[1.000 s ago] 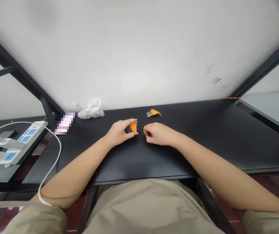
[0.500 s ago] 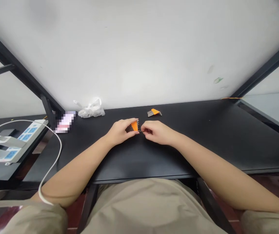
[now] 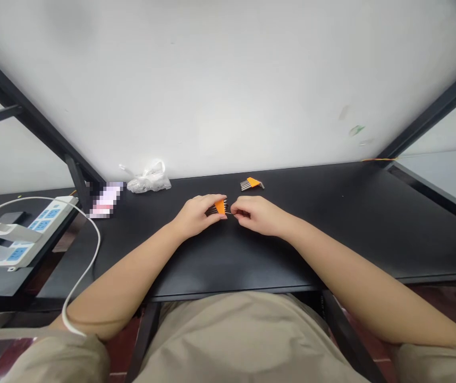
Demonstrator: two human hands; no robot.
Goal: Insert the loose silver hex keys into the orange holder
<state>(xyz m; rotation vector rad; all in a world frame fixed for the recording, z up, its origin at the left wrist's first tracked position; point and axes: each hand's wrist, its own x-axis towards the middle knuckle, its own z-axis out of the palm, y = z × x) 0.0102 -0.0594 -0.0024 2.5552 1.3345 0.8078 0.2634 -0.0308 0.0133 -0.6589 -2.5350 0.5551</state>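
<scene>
My left hand (image 3: 195, 215) is closed, thumb and fingers gripping an orange holder (image 3: 220, 206) with several dark metal hex keys in it. To its right, my right hand (image 3: 256, 215) pinches the end of a thin hex key (image 3: 229, 213) that reaches out from the holder's near side. The fingertips hide part of that key. Both hands are low over the black table. Behind them lies a second orange hex key set (image 3: 253, 183), its metal rods pointing left and a bent end showing at the right.
A clear plastic bag (image 3: 150, 178) rests by the white wall on the black table (image 3: 228, 266). A blurred pinkish item (image 3: 107, 200) is further left. A white power strip (image 3: 39, 229) with plugs stands at far left, its white cable (image 3: 99, 239) looping near my left forearm.
Both hands stay almost in place, the holder and thin key still between them. The right hand shifts very slightly. The second set has not moved.
</scene>
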